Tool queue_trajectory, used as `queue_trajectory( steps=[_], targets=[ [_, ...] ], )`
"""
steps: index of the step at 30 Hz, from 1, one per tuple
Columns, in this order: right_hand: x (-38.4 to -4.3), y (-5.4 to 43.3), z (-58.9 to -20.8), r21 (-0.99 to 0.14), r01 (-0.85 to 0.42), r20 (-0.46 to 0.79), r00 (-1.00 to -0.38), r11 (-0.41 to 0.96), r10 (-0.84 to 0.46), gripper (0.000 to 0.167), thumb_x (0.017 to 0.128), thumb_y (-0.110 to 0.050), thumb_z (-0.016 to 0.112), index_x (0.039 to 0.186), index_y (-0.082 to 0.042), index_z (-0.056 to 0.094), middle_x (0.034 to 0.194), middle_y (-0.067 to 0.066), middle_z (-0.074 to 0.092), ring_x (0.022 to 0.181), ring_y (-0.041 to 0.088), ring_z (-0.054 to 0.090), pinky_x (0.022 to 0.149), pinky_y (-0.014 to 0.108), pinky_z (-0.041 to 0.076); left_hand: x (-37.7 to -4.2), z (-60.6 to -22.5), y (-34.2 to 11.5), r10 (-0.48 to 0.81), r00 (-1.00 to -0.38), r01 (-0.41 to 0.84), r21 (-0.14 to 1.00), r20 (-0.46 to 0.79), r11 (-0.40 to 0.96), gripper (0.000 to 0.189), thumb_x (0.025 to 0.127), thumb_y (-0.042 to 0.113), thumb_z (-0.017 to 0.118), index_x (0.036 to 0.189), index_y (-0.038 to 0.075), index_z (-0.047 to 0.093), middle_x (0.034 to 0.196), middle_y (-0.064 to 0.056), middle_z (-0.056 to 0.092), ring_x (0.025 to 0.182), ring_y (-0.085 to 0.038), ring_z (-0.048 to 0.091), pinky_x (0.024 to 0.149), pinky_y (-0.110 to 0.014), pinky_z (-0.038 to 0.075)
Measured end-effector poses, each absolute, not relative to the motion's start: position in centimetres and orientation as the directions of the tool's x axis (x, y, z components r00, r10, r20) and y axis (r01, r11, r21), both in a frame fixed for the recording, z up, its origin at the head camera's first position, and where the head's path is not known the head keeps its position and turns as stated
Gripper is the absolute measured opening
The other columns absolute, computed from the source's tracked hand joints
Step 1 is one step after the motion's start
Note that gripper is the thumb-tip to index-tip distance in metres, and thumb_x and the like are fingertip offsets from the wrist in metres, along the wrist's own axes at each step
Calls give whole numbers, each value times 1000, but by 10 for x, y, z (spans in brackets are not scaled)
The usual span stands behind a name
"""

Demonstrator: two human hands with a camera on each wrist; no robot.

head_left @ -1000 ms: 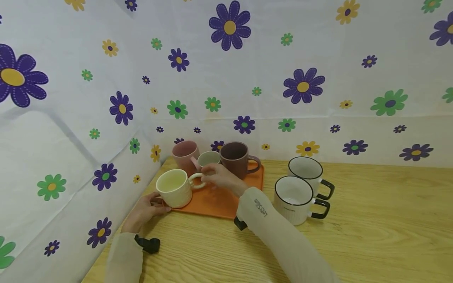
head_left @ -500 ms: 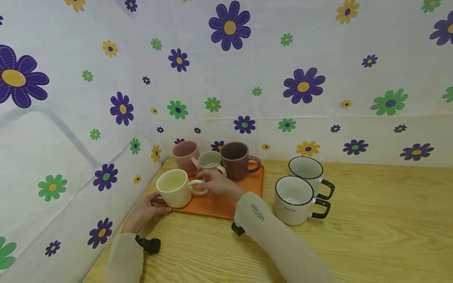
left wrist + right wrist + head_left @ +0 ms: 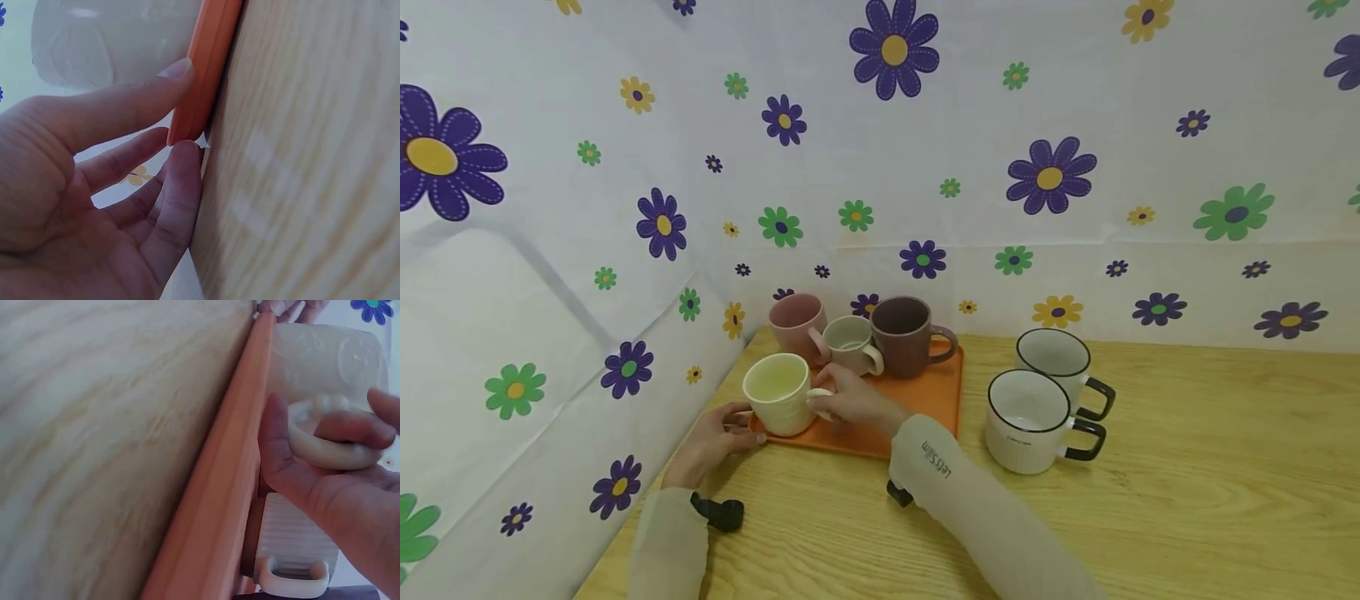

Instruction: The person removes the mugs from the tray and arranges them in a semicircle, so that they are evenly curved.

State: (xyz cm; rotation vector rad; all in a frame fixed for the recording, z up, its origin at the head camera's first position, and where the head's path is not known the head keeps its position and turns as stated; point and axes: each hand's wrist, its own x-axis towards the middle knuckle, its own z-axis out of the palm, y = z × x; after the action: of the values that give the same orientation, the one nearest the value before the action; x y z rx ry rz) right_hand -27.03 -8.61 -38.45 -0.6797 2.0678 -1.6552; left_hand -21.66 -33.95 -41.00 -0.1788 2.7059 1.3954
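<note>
A cream mug point(image 3: 777, 396) stands upright at the front left of the orange tray point(image 3: 880, 437). My right hand point(image 3: 859, 400) grips its handle point(image 3: 328, 453), with a finger through the loop and the thumb beside it. My left hand point(image 3: 711, 437) holds the tray's front left corner; in the left wrist view the thumb lies on the orange rim point(image 3: 203, 81) and a fingertip touches the corner. Behind the cream mug are a pink mug point(image 3: 796, 321), a small grey-beige mug point(image 3: 848, 346) and a dark purple mug point(image 3: 901, 337).
Two white mugs with black rims and black handles stand on the wooden table point(image 3: 1187, 467) right of the tray, a front one point(image 3: 1026, 429) and a rear one point(image 3: 1052, 354). A flowered cloth point(image 3: 970, 125) hangs along the left and the back.
My right hand has come down and forward from behind the handle and now grips it. The cream mug has shifted slightly right. The left hand stays at the tray corner.
</note>
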Motion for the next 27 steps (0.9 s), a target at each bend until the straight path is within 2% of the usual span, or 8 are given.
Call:
queue_trajectory(
  steps=[6,10,14,17,19,22,27],
  targets=[
    [-269,-85,-388,-969,-156,20,-819,189,-573,24,101,-9,60,120,2,50,72,4,45,57,13,42,56,22,38,-216,-408,-338,-53,-990,-139,801,-133,583,67,86,10,80,142,-7,49,129,-31,57,109,-38,62,94,-46,52],
    [-267,-83,-388,-969,-202,93,-829,139,-552,20,100,-6,62,115,4,53,87,9,49,59,16,44,54,24,40,-216,-408,-338,-47,-991,-133,809,-129,572,66,87,8,80,142,-8,48,129,-32,57,108,-37,63,89,-41,55],
    [-267,-79,-382,-962,-247,154,-843,118,-515,14,98,-6,64,107,3,57,112,16,57,83,21,54,55,27,46,-215,-409,-337,-39,-990,-132,823,-133,553,65,87,6,79,142,-10,47,128,-33,58,106,-34,64,83,-35,57],
    [-266,-73,-370,-961,-238,142,-863,142,-486,13,98,-8,65,105,0,57,123,18,57,95,25,54,56,32,51,-216,-410,-337,-37,-989,-137,826,-140,547,66,88,7,79,143,-10,46,128,-32,58,105,-32,64,80,-32,56],
    [-265,-69,-360,-957,-230,124,-875,175,-469,13,99,-10,65,106,-2,57,125,18,57,93,25,56,56,34,52,-215,-410,-338,-31,-989,-137,831,-143,539,67,88,6,79,144,-10,46,129,-32,57,104,-30,64,80,-31,56],
    [-263,-61,-348,-955,-210,97,-888,209,-450,15,98,-12,66,106,-3,57,116,16,60,81,22,56,55,36,54,-215,-409,-339,-31,-989,-140,829,-147,542,67,88,7,79,144,-9,46,129,-32,57,104,-30,64,80,-31,56],
    [-258,-48,-336,-961,-199,98,-896,193,-433,14,97,-11,67,103,-3,57,104,15,63,78,22,57,56,41,55,-214,-407,-338,-40,-987,-153,816,-158,558,68,88,10,79,144,-9,46,130,-32,56,109,-35,62,81,-31,55]
  ],
)
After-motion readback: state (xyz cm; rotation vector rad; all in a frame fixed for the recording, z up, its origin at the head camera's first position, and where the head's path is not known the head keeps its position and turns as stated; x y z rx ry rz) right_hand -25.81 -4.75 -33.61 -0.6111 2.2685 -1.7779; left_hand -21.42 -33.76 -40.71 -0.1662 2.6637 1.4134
